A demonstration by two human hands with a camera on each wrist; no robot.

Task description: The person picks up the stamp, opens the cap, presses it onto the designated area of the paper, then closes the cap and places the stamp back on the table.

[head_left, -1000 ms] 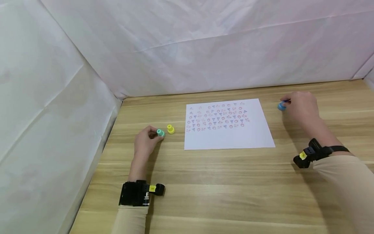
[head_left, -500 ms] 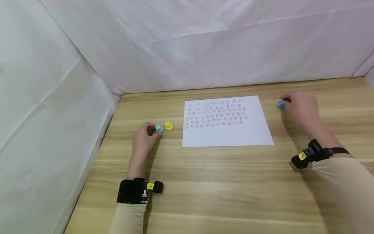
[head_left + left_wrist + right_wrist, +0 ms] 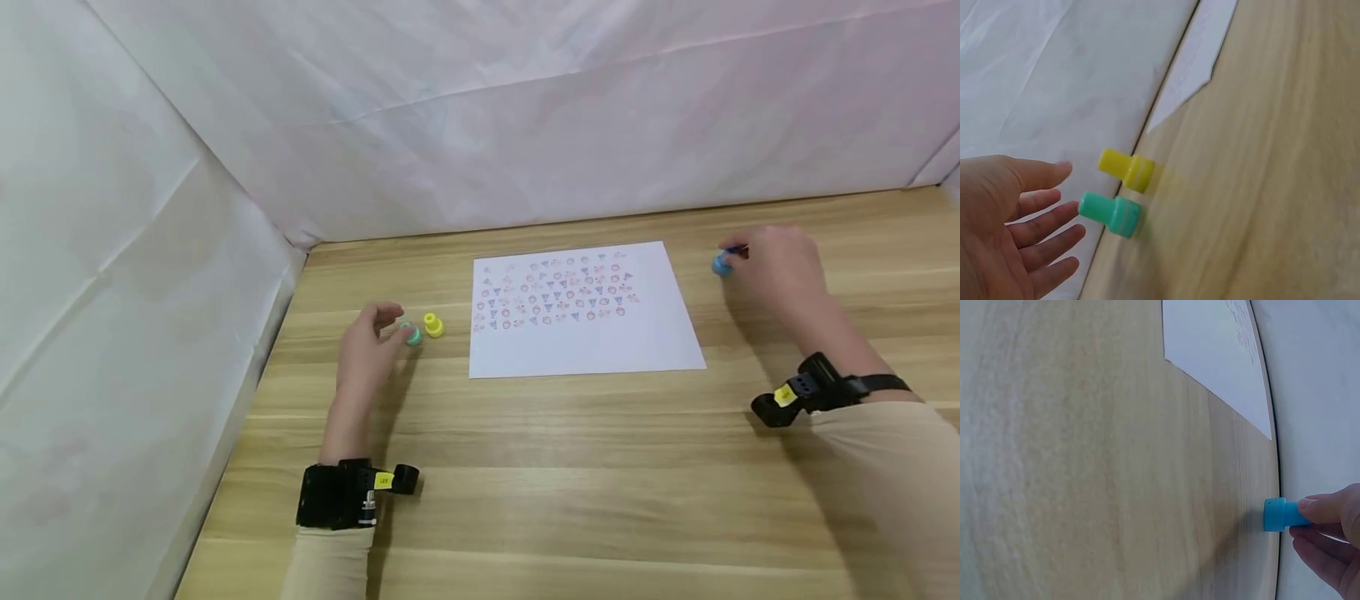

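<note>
Pinched between my right hand's point(image 3: 776, 271) thumb and fingertips, the blue stamp point(image 3: 1282, 514) stands base-down on the wooden table point(image 3: 570, 467), just right of the stamped paper point(image 3: 585, 333), likely so I can steady it upright. My left hand point(image 3: 1004, 231) is released, fingers straight and spread, holding nothing; its tips sit just beside the green stamp point(image 3: 1110, 214), which stands free. Beyond that, the yellow stamp point(image 3: 1126, 169) stands close by, left of the sheet, within easy reach.
</note>
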